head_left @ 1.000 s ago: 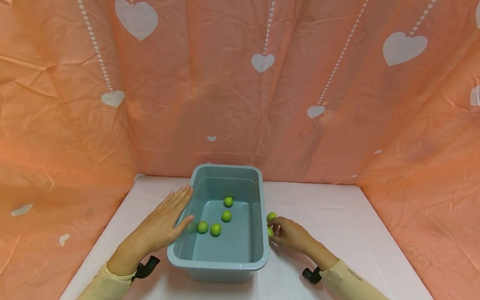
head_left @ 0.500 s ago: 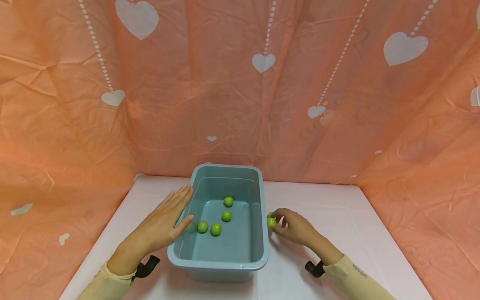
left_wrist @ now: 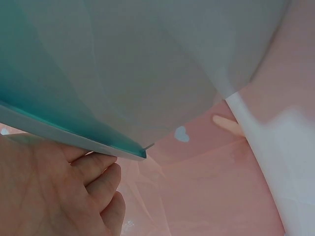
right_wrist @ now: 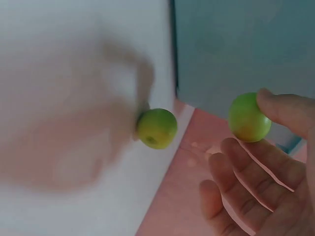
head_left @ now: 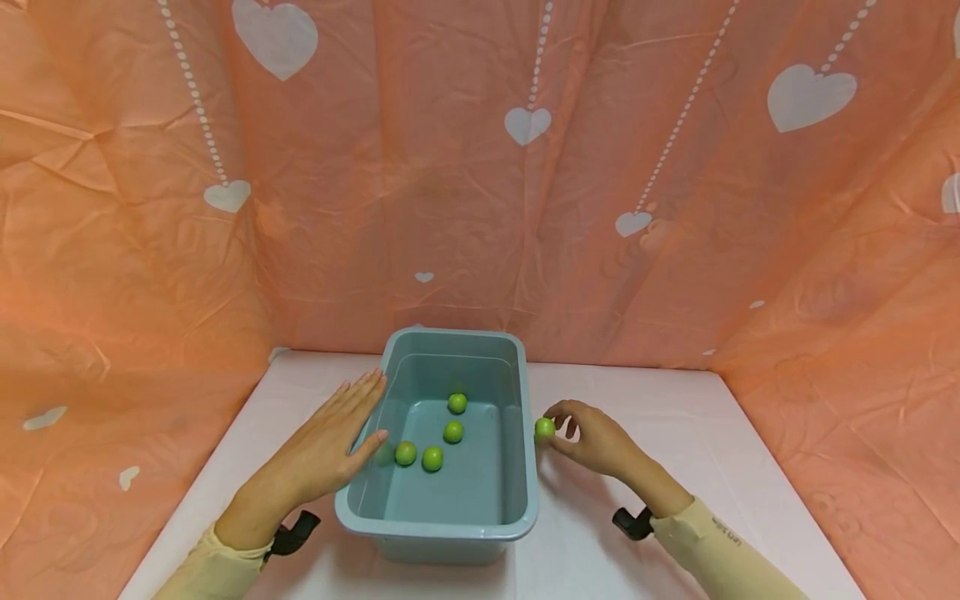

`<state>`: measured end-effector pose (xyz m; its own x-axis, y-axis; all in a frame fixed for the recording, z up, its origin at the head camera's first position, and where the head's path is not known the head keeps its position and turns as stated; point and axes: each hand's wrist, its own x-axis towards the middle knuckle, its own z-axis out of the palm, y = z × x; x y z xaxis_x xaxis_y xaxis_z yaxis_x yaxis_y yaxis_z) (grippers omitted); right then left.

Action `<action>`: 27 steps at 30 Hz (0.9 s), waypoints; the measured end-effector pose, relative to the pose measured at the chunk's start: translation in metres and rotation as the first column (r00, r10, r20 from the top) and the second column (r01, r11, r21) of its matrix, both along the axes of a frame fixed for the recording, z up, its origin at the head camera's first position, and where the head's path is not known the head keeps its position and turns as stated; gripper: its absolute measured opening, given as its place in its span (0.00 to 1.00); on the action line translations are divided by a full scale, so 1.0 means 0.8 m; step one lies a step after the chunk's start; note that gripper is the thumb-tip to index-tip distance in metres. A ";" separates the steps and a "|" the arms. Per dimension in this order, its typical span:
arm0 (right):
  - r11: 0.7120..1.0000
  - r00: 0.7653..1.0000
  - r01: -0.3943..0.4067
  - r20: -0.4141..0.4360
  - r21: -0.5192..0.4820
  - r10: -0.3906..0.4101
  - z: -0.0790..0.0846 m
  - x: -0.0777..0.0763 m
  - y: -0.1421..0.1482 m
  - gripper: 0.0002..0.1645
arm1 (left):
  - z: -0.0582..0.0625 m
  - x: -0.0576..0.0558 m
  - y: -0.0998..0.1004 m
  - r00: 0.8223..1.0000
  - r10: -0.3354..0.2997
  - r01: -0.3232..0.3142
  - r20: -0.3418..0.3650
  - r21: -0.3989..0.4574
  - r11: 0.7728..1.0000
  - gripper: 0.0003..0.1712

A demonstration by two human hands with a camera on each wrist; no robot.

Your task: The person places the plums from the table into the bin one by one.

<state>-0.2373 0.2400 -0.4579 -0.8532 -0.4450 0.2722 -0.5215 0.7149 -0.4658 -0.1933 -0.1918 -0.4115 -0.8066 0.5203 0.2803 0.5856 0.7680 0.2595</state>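
My right hand (head_left: 596, 442) pinches a small round green fruit (right_wrist: 250, 118) between thumb and index finger, beside the outer right wall of a grey-blue plastic basin (head_left: 435, 529). A faint reddish blush marks the fruit's underside. A second green fruit (right_wrist: 157, 129) lies on the white surface in the right wrist view, apart from the fingers. On the opposite side, my left hand (head_left: 322, 450) rests against the basin's left rim with fingers extended. Its palm (left_wrist: 49, 187) shows below the rim in the left wrist view. Inside the basin sit several more green fruits (head_left: 453, 432).
A white-covered table (head_left: 675, 467) carries the basin. Orange-pink sheeting (head_left: 465, 192) with white hearts hangs behind it and on both sides. Dark camera mounts (head_left: 633, 523) are strapped at the wrists. The basin's walls stand between the two hands.
My right hand has risen and shifted slightly away from me, taking hold of a green fruit and lifting it off the table. The left hand and the fruits in the basin stay put.
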 end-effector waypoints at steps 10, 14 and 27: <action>0.999 0.998 0.036 -0.048 -0.039 -0.038 0.025 -0.004 -0.002 0.14 | -0.002 -0.001 -0.001 1.000 -0.007 0.007 -0.011 -0.004 1.000 0.43; 0.998 0.998 0.031 -0.049 -0.054 -0.034 0.033 -0.005 -0.004 0.15 | -0.003 -0.002 -0.001 1.000 -0.009 0.009 -0.013 -0.004 1.000 0.43; 0.993 0.993 0.087 -0.067 -0.085 -0.092 0.061 -0.008 -0.010 0.16 | -0.003 -0.003 -0.001 1.000 -0.007 0.007 -0.002 0.001 1.000 0.43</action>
